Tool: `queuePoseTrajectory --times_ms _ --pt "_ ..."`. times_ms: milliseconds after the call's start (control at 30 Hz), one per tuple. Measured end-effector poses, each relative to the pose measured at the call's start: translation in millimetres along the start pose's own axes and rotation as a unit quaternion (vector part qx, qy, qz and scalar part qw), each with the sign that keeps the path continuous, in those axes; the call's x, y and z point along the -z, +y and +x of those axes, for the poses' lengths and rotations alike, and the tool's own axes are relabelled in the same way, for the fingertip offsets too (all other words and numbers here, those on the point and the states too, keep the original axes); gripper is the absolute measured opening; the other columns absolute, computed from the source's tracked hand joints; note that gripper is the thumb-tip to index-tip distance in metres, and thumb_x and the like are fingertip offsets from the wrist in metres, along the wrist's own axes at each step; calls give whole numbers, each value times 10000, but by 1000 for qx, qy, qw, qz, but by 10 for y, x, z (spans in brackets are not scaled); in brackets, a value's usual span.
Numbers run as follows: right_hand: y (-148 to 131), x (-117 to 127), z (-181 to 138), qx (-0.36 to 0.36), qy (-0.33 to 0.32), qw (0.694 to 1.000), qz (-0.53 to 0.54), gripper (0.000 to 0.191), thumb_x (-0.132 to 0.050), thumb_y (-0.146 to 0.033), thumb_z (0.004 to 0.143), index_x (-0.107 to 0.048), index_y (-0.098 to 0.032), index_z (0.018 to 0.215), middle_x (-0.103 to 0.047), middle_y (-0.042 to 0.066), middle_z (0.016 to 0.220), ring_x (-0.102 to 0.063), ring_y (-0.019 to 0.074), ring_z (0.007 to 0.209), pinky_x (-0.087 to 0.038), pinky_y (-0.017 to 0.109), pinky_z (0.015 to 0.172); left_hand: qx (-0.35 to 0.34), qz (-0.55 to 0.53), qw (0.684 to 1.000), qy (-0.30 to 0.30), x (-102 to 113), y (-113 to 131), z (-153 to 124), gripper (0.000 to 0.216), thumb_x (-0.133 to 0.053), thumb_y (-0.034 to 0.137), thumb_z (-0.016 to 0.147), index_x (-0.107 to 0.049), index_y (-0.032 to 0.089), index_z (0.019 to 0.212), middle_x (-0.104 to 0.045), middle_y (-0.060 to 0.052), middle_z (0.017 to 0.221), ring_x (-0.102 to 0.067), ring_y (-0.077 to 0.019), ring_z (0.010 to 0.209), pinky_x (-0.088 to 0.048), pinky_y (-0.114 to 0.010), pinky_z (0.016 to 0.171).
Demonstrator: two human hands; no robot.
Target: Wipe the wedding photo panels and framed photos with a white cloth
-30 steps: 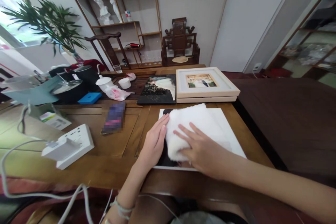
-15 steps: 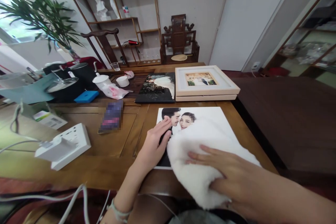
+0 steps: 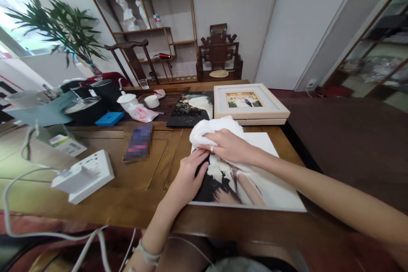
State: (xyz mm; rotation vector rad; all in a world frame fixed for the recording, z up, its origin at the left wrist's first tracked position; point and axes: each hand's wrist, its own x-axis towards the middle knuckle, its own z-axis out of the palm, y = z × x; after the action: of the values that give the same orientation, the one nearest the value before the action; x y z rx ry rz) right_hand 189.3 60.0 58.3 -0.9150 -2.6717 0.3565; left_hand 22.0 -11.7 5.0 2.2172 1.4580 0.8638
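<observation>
A large photo panel (image 3: 277,182) showing a couple lies flat near the front edge of the wooden table. My left hand (image 3: 188,174) rests on its left side with fingers stretched out, pressing the surface. A fluffy white towel (image 3: 204,131) covers the panel's upper left part, hiding the faces in the picture. My right hand (image 3: 232,146), with a ring on one finger, is closed on the towel and bears down on it, just beside my left fingertips.
Behind the panel are a dark photo panel (image 3: 188,110) and stacked pale wooden frames (image 3: 277,106). To the left are a phone-like blurred object (image 3: 138,142), a white power strip (image 3: 98,174) with cables, a blue block (image 3: 109,119), a white teapot (image 3: 126,101) and a small cup (image 3: 151,101).
My right hand has swept the towel up and left, from the panel's lower right to its top left. The lower picture now shows. My left hand stays about where it was.
</observation>
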Motion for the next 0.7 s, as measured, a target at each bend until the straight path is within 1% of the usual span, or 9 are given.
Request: queuePoseTrajectory --times_ms 67,167,300,367,433,500,533,600,700 --pt "-39 -21 55 0 -6 1000 -9 215 -411 -209 922 -622 -175 949 -659 68 888 -583 206 818 -365 272 676 -2 -3 1000 -7 11 14 5 335 -451 179 918 -615 176 1210 -589 -127 1312 -498 -264 1271 -421 -451 1026" --pt "-30 -8 -82 -17 -12 999 -27 240 -422 -149 876 -625 -175 1001 -642 77 864 -578 228 802 -361 286 657 -9 -9 1000 -9 13 10 5 340 -441 178 924 -611 181 1218 -583 -125 1320 -499 -253 1271 -422 -440 1026" --pt "135 88 -526 -48 -19 998 -44 306 -427 -107 821 -625 -179 1043 -636 89 883 -583 257 822 -397 310 682 -9 -9 1000 -5 -13 -27 -7 378 -436 191 928 -562 169 1284 -529 -125 1382 -437 -249 1326 -376 -461 1072" --pt "260 148 -774 -66 -14 996 -61 345 -424 -93 800 -621 -183 1068 -637 98 919 -590 272 856 -422 326 701 -12 -6 1000 -7 -25 -41 -12 391 -431 187 928 -546 184 1301 -521 -110 1391 -415 -239 1342 -358 -466 1088" --pt "388 192 -995 -78 -7 993 -85 377 -414 -76 775 -621 -186 1070 -637 101 905 -603 277 844 -449 340 691 -13 -2 1000 -8 -28 -44 -13 391 -425 191 928 -546 186 1300 -526 -105 1387 -413 -232 1344 -353 -465 1093" --pt "501 199 -1166 -75 5 992 -104 380 -390 -67 773 -627 -190 1042 -645 103 883 -621 285 863 -478 354 682 -10 0 1000 -9 -22 -38 -11 391 -416 200 931 -546 184 1300 -521 -106 1392 -411 -233 1345 -355 -465 1091" --pt "545 187 -1228 -68 13 992 -110 369 -378 -72 787 -629 -191 1029 -654 109 891 -626 296 910 -493 365 689 -7 1 1000 -9 -18 -32 -9 390 -413 204 933 -545 187 1300 -516 -105 1397 -410 -234 1346 -356 -466 1089" --pt "603 135 -1305 -49 43 991 -120 328 -371 -99 823 -636 -189 992 -672 134 962 -593 328 1067 -519 405 737 -3 3 1000 -10 -7 -21 -7 386 -410 210 935 -548 199 1295 -511 -97 1403 -408 -235 1347 -357 -467 1086" --pt "620 42 -1329 -8 82 987 -135 273 -409 -101 813 -642 -183 929 -617 170 1209 -512 340 1208 -514 481 860 7 7 1000 -10 0 -11 -8 393 -413 221 935 -531 195 1309 -496 -100 1416 -412 -239 1344 -357 -472 1085"
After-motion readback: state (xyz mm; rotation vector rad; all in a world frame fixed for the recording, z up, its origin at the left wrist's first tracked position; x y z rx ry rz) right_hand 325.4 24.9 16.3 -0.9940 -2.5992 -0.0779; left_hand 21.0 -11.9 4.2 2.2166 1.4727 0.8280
